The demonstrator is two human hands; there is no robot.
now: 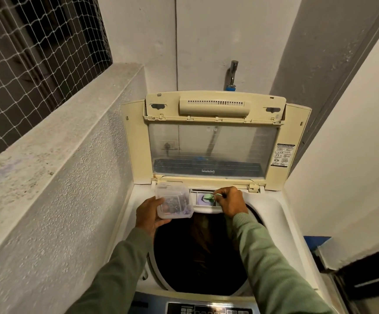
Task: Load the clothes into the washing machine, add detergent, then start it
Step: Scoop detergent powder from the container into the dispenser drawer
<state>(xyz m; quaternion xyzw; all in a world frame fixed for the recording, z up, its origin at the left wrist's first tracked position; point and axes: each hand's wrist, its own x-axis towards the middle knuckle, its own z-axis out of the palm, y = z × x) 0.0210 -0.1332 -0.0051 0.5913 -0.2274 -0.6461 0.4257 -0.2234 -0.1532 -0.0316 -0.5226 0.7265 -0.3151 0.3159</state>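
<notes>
Detergent is tipped from a small green plastic scoop (207,196), pinched in the right hand (230,201), into the white dispenser drawer (201,198) mid-frame; the clear plastic tub (175,203), gripped by the left hand (150,215), is kept close for refilling.

Two forearms of one person enter from the bottom edge, each covered to the wrist by a long sage-green sleeve of soft knit fabric. The left sleeve (116,268) and right sleeve (263,257) end in ribbed cuffs. Left hand (148,215) and right hand (231,201) are bare, without gloves.
</notes>
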